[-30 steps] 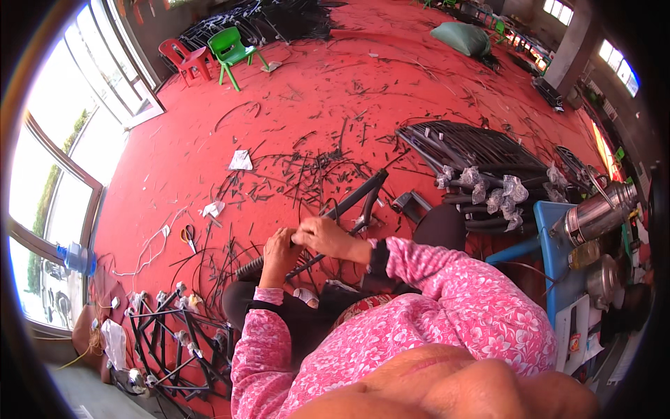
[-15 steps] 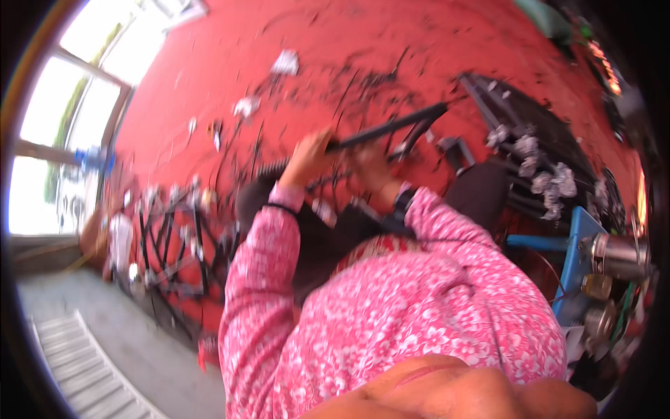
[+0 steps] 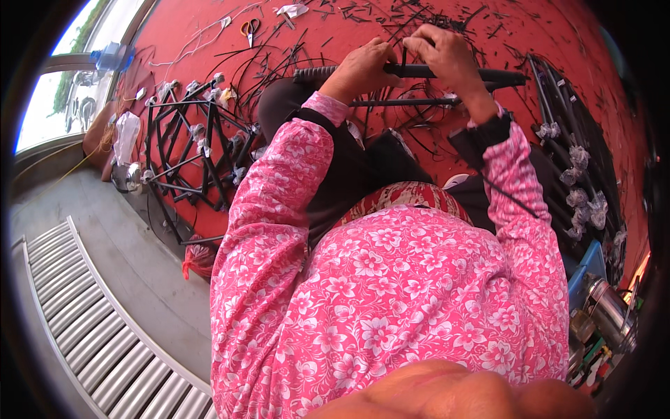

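A black metal frame lies across my knees, with a thick upper tube and a thinner bar below it. My left hand is closed round the upper tube, its thumb below and fingers above. Just to its right, a thin black strip stands up from the tube. My right hand pinches that strip between thumb and forefinger; the tips of both hands almost meet there. Toward the left, a ribbed black length covers the tube's end. Whether the strip loops fully round the tube is hidden.
Wrapped black frames stand at the left and are stacked at the right. Scissors and black scraps litter the red floor. A roller conveyor is lower left; a metal flask and blue stool are lower right.
The view has shifted, and the frame now lies more level. My right hand has come up from below the tube to above it, pinching the thin strip. My left hand stays at the tube.
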`<state>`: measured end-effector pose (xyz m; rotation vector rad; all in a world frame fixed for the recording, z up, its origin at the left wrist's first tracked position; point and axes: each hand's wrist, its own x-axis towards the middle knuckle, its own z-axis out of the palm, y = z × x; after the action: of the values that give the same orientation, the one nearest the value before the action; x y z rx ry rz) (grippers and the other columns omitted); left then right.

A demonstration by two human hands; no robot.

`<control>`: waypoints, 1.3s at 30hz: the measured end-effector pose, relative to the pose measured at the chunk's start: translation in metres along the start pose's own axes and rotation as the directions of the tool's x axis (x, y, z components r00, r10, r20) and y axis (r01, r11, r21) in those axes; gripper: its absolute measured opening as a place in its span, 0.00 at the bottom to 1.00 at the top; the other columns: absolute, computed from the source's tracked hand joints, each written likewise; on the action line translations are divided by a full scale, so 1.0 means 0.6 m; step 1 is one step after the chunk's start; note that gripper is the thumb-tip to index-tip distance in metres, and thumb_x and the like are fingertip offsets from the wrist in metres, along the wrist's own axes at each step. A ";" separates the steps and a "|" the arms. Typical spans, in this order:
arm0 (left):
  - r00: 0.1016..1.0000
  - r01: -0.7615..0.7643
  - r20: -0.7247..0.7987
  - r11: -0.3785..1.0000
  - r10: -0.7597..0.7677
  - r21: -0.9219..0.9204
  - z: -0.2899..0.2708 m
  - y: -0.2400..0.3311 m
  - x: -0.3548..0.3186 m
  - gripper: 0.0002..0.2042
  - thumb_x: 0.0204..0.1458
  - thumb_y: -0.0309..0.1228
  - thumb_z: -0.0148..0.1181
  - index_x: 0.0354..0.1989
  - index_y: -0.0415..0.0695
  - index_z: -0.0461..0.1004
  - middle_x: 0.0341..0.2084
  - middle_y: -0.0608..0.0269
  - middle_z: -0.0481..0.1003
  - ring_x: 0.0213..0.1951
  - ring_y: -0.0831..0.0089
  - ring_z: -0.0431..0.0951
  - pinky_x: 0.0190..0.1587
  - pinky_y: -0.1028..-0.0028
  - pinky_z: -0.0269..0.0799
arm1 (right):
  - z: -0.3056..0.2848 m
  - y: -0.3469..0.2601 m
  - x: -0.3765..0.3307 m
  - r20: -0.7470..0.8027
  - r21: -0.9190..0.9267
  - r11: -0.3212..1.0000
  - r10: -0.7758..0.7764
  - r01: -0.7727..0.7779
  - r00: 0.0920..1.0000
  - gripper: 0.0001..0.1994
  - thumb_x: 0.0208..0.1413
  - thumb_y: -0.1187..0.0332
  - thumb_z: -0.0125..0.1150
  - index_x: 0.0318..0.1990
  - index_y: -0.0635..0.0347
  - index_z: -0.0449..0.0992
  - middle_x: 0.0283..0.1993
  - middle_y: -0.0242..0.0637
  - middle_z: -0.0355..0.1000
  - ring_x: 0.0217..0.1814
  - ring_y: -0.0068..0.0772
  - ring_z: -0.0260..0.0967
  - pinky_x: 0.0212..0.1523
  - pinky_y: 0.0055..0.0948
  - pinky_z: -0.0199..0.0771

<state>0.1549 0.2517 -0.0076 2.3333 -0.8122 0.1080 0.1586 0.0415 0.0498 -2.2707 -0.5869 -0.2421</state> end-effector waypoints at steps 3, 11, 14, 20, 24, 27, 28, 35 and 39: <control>0.996 0.064 -0.063 0.997 -0.062 0.037 0.004 0.010 -0.004 0.22 0.40 0.43 0.78 0.38 0.44 0.77 0.38 0.58 0.74 0.41 0.56 0.79 0.43 0.61 0.75 | 0.040 0.051 0.056 0.086 -0.041 0.996 0.078 -0.075 0.993 0.17 0.57 0.52 0.65 0.35 0.59 0.82 0.29 0.45 0.79 0.34 0.48 0.80 0.35 0.42 0.77; 0.976 0.029 -0.216 0.995 -0.008 0.095 0.013 0.031 -0.013 0.20 0.41 0.43 0.77 0.40 0.48 0.79 0.37 0.61 0.74 0.40 0.57 0.80 0.41 0.61 0.76 | 0.094 0.123 0.074 0.330 -0.242 0.953 0.257 -0.181 0.908 0.21 0.49 0.50 0.65 0.33 0.62 0.82 0.34 0.47 0.81 0.41 0.51 0.80 0.44 0.47 0.77; 0.991 0.033 -0.128 0.998 -0.025 0.061 0.012 0.026 -0.011 0.21 0.44 0.41 0.73 0.47 0.52 0.79 0.40 0.61 0.75 0.46 0.58 0.79 0.44 0.59 0.75 | 0.097 0.115 0.080 0.326 -0.330 0.914 0.343 -0.234 0.881 0.20 0.52 0.51 0.67 0.37 0.61 0.82 0.37 0.44 0.81 0.43 0.49 0.79 0.44 0.46 0.77; 0.996 0.087 -0.010 0.988 -0.086 0.126 0.003 0.022 0.007 0.20 0.46 0.44 0.71 0.46 0.49 0.81 0.40 0.61 0.77 0.43 0.56 0.80 0.44 0.59 0.76 | 0.063 0.031 -0.008 -0.364 -0.003 0.983 -0.175 0.186 0.915 0.06 0.63 0.67 0.62 0.42 0.58 0.78 0.37 0.38 0.75 0.37 0.45 0.75 0.38 0.37 0.76; 0.989 0.102 0.104 0.993 -0.108 0.066 -0.004 0.011 0.025 0.22 0.45 0.45 0.72 0.45 0.45 0.80 0.39 0.57 0.77 0.44 0.53 0.80 0.46 0.59 0.75 | 0.085 -0.012 -0.141 -0.058 0.264 0.941 0.232 -0.209 0.971 0.08 0.59 0.72 0.61 0.44 0.64 0.78 0.40 0.41 0.76 0.37 0.36 0.77 0.40 0.32 0.76; 0.973 0.107 0.203 0.994 -0.109 0.019 -0.007 0.000 0.037 0.23 0.45 0.46 0.72 0.45 0.44 0.80 0.40 0.56 0.76 0.45 0.53 0.79 0.46 0.59 0.73 | 0.124 0.019 -0.165 -0.143 0.425 0.872 0.329 -0.242 0.934 0.14 0.57 0.73 0.62 0.51 0.65 0.75 0.48 0.46 0.73 0.38 0.37 0.76 0.40 0.30 0.77; 0.964 0.117 0.238 0.993 -0.115 0.008 -0.008 -0.002 0.039 0.24 0.44 0.46 0.72 0.45 0.43 0.80 0.39 0.56 0.76 0.45 0.53 0.78 0.47 0.59 0.73 | 0.131 0.038 -0.161 -0.169 0.245 0.945 0.262 -0.218 0.950 0.21 0.55 0.71 0.64 0.56 0.64 0.72 0.53 0.49 0.69 0.41 0.41 0.75 0.49 0.36 0.76; 0.962 0.070 0.262 0.997 -0.073 0.020 -0.009 -0.006 0.039 0.22 0.44 0.42 0.70 0.44 0.41 0.79 0.38 0.55 0.76 0.44 0.52 0.78 0.47 0.59 0.73 | 0.101 0.046 -0.167 -0.042 -0.246 0.960 -0.147 0.133 0.988 0.10 0.54 0.62 0.68 0.38 0.57 0.79 0.36 0.36 0.75 0.43 0.40 0.73 0.50 0.41 0.66; 0.967 0.044 0.248 0.998 -0.055 0.049 -0.006 -0.006 0.035 0.22 0.44 0.43 0.70 0.44 0.42 0.79 0.38 0.56 0.76 0.44 0.52 0.78 0.46 0.58 0.73 | 0.009 -0.016 -0.177 -0.041 -0.115 0.989 -0.094 0.089 0.995 0.09 0.60 0.64 0.65 0.35 0.60 0.79 0.29 0.38 0.75 0.33 0.43 0.73 0.39 0.39 0.70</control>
<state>0.1745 0.2449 -0.0008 2.4377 -0.8792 -0.1959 0.0608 0.0153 0.0153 -2.3429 -0.6690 -0.3805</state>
